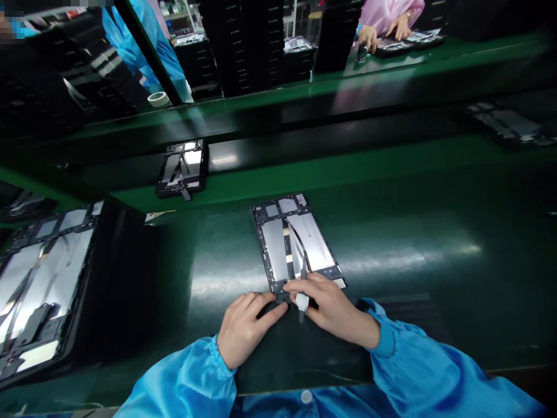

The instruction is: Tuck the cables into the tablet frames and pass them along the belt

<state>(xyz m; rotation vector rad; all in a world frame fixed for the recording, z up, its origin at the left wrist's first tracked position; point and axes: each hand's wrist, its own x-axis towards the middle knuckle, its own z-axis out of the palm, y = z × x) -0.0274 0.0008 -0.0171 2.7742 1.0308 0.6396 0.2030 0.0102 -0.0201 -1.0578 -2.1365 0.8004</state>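
An open tablet housing (293, 241) lies on the green mat (404, 307), showing silver battery panels, a black frame and a thin cable. My left hand (246, 331) rests at its lower edge, with the fingertips on a small black part (282, 298) of the frame. My right hand (331, 307) holds a thin dark pointed tool (302, 305) upright against the same edge. A white wrap (302, 301) covers one of its fingers. The hands hide the housing's lower edge.
Another tablet housing (181, 168) lies beyond the mat's raised step, and a larger one (39, 284) sits at the left. A co-worker's hands (383, 29) work on a device at the far right. A tape roll (158, 99) and black stacks (243, 46) stand far off.
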